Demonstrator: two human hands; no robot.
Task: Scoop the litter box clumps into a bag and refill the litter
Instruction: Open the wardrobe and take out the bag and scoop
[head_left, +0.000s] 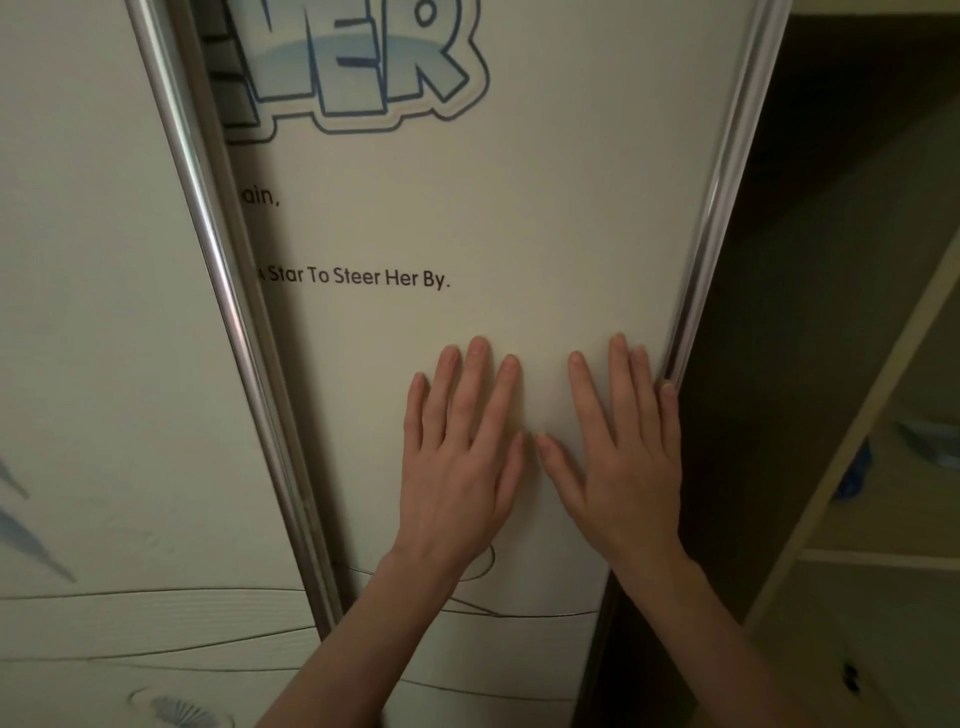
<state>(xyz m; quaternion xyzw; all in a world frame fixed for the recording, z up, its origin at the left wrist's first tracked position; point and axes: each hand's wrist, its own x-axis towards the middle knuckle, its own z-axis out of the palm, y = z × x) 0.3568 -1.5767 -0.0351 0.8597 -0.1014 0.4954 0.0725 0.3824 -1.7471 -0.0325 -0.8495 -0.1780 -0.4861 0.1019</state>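
So right now I've got both palms flat on the sliding wardrobe door (467, 234), left hand (462, 457) and right hand (623, 457) side by side, thumbs nearly touching. There's no grip on anything, fingers straight and just pressing on the panel. My right little finger sits at the metal edge strip (717, 208), right next to the dark opening (779, 364) on that side. No litter box, scoop, bag or litter anywhere in view, so my guess is I'm sliding this door to get at supplies on the shelves (883, 556) inside. Tip for doing it well: press evenly with both palms and push sideways along the track, not inward, or the panel could bind. Keep fingertips off the edge so nothing gets pinched against the neighbouring door (104, 312).
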